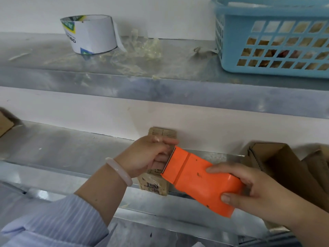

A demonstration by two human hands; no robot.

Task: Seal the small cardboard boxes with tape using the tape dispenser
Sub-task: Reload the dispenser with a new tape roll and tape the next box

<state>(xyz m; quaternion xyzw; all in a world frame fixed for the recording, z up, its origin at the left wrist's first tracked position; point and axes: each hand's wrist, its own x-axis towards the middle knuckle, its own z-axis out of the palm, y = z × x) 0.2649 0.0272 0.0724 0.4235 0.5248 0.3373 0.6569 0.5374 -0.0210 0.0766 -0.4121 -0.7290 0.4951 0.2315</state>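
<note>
A small printed cardboard box point(154, 183) lies on the lower metal shelf point(71, 150), its far end against the white wall. My left hand point(148, 155) grips the box from the left, fingers curled over its top. My right hand point(249, 188) holds an orange tape dispenser point(197, 179) by its rear, thumb on the near side. The dispenser's metal blade edge rests across the top of the box, right beside my left fingers. Much of the box is hidden under the hand and dispenser.
Open brown cardboard boxes point(288, 168) stand at the right of the lower shelf, another box corner point(5, 123) at far left. The upper shelf point(160, 86) carries a white tape roll point(90, 33), crumpled tape scraps point(140, 49) and a blue plastic basket point(274, 36).
</note>
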